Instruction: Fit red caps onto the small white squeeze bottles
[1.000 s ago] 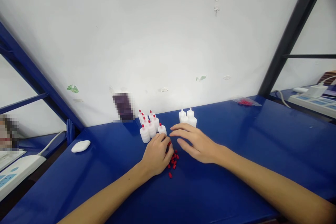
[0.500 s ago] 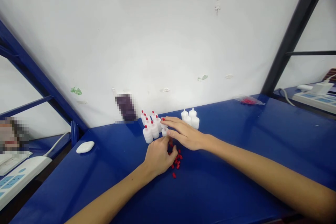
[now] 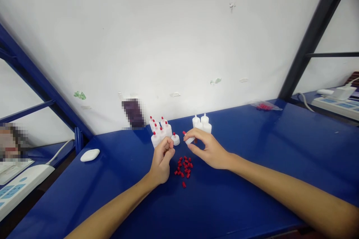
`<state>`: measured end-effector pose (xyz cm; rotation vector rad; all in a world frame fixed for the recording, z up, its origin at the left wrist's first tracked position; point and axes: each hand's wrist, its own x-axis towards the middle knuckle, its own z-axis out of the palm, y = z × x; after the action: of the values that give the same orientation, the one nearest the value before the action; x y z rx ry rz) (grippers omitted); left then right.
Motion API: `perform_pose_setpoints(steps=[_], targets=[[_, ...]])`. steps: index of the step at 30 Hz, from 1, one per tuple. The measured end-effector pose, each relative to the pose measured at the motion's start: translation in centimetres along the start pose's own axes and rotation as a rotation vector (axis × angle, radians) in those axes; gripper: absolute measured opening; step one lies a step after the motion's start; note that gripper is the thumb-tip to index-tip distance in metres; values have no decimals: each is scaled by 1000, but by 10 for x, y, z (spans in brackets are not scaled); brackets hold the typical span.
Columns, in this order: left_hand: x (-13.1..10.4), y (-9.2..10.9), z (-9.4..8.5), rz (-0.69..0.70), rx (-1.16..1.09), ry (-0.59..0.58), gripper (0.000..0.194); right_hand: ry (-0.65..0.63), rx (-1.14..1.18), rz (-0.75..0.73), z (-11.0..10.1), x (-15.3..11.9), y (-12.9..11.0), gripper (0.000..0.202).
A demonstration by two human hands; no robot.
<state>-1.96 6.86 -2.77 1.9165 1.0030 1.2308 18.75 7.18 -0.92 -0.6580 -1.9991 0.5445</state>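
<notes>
My right hand point(image 3: 206, 147) pinches a white bottle point(image 3: 190, 140) with a red tip, tilted to the left above the table. My left hand point(image 3: 162, 160) is closed, with fingers curled in front of the capped group; whether anything is inside cannot be seen. Several white bottles with red tips point(image 3: 156, 140) stand close together behind it. One more red-tipped bottle point(image 3: 175, 140) stands between my hands. White bottles without red tips point(image 3: 206, 127) are behind my right hand. Several small red caps point(image 3: 187, 165) lie loose on the table between my forearms.
The blue table point(image 3: 230, 201) meets a white wall. On its left lies a white oval case point(image 3: 90, 155); at the back right is a clear bag of red caps point(image 3: 264, 106). Power strips point(image 3: 24, 185) are beyond the frames at both sides.
My right hand has lifted a red-tipped bottle. My left hand has drawn back from the small caps and curled closed, uncovering the pile and a standing red-tipped bottle.
</notes>
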Motion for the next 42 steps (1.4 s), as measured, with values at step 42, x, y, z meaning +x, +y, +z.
perform_pose_setpoints(steps=[42], targets=[[-3,-12,7,191,605,-109,28,-24,-448,-183,15,-6,-16,27]])
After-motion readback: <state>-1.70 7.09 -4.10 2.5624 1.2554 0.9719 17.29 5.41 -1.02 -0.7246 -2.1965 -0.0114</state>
